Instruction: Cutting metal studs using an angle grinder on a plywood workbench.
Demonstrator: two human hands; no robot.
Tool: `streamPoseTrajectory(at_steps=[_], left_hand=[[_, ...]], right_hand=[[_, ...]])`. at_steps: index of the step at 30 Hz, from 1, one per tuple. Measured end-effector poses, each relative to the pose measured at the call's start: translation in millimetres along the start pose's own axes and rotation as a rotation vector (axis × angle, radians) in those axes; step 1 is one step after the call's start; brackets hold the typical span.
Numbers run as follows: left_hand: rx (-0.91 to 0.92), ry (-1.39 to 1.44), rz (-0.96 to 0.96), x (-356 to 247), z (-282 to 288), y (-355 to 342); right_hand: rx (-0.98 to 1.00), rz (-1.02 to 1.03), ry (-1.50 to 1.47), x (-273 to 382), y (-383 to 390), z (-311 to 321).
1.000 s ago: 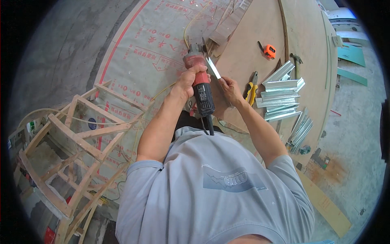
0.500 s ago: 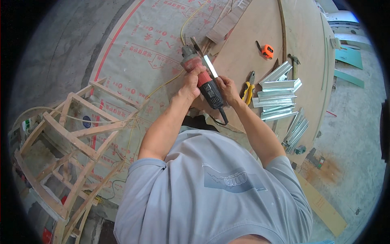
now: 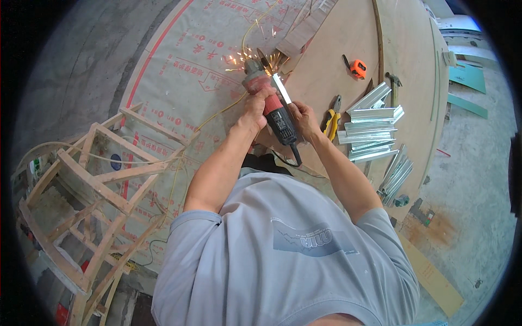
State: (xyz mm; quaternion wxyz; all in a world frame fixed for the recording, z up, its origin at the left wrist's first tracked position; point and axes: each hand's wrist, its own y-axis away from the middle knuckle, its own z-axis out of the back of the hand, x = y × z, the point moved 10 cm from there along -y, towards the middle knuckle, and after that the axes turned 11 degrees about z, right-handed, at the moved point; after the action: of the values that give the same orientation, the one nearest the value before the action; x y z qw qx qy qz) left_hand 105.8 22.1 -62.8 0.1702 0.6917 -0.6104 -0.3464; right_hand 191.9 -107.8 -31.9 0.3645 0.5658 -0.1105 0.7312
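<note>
My left hand point(image 3: 258, 109) is wrapped round the red and black body of an angle grinder point(image 3: 279, 123), its head pointing away from me. The grinder's disc point(image 3: 264, 61) meets the far end of a shiny metal channel strip point(image 3: 282, 88), and orange sparks point(image 3: 277, 57) spray around it. My right hand point(image 3: 305, 119) grips the near end of that strip, close beside the grinder. Yellow-handled pliers point(image 3: 331, 120) lie just right of my right hand. Several cut metal channel pieces point(image 3: 373, 127) are piled farther right on the plywood board point(image 3: 326, 60).
An orange tape measure point(image 3: 358, 68) and a hammer point(image 3: 393, 87) lie on the board. More metal strips point(image 3: 395, 176) sit at its near right. A wooden frame point(image 3: 111, 169) stands at left, with a yellow cord point(image 3: 220, 112) crossing the printed floor sheet point(image 3: 190, 70).
Sparks now fly from the disc where there were none. The grinder's rear end and cable have shifted slightly left, while my right hand stays about where it was.
</note>
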Motion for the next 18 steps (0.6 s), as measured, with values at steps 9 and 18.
streamPoseTrajectory(at_steps=[9,18], left_hand=[[-0.034,0.01,0.057,11,-4,4],[-0.08,-0.017,-0.049,15,7,7]], right_hand=[[-0.044,0.058,-0.137,-1,-1,3],[0.05,-0.048,-0.156,12,6,-8]])
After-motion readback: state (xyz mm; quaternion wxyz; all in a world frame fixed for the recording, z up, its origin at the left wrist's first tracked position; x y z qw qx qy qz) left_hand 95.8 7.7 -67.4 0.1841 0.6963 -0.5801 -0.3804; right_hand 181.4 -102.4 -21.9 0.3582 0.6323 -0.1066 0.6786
